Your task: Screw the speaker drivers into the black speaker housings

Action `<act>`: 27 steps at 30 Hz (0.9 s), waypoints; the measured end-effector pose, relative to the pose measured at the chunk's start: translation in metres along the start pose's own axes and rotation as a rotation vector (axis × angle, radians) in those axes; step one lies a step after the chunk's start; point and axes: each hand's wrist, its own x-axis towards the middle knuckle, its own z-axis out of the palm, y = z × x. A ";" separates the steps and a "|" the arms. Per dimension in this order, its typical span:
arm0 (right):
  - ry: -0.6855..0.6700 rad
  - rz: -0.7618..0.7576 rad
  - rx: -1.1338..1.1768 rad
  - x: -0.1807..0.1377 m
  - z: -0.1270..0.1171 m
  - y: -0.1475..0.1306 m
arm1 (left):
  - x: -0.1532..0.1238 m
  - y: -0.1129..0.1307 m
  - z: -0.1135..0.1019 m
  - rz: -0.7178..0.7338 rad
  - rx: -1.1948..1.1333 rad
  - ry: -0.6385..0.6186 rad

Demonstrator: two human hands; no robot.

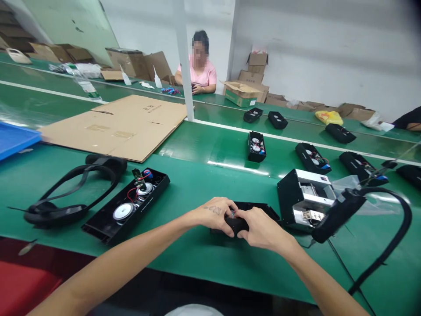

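Bright, cool light spreads evenly; a white glare streak crosses the green work surface (190, 188) near the frame's center. Faint grey bands shade the white wall (322, 57) at upper right, where the corner turns black. Pixelation masks the head of a co-worker (208, 78). Distant cardboard boxes (257, 61) look soft.

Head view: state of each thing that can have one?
left hand: closed on black part
right hand: closed on the same part
black part: gripped between both hands
case at left: open, insides exposed
headgear: set down, not worn
flattened carton: lying flat
green carton: top open
nozzle bottles: upright
machine: on or off, can't tell
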 end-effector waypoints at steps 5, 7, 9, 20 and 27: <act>0.049 -0.005 0.010 0.008 0.008 0.002 | 0.004 -0.003 -0.003 -0.019 -0.022 -0.012; 0.062 -0.013 0.007 0.010 0.009 0.002 | 0.004 -0.006 -0.001 -0.021 -0.031 -0.019; 0.070 -0.022 0.001 0.011 0.008 0.001 | 0.005 -0.009 0.001 -0.019 -0.041 -0.028; 0.103 -0.053 -0.051 0.009 0.018 -0.002 | 0.003 -0.004 0.001 0.098 -0.007 -0.024; 1.111 0.121 0.193 -0.060 0.015 0.033 | -0.025 -0.009 0.046 0.255 0.382 0.169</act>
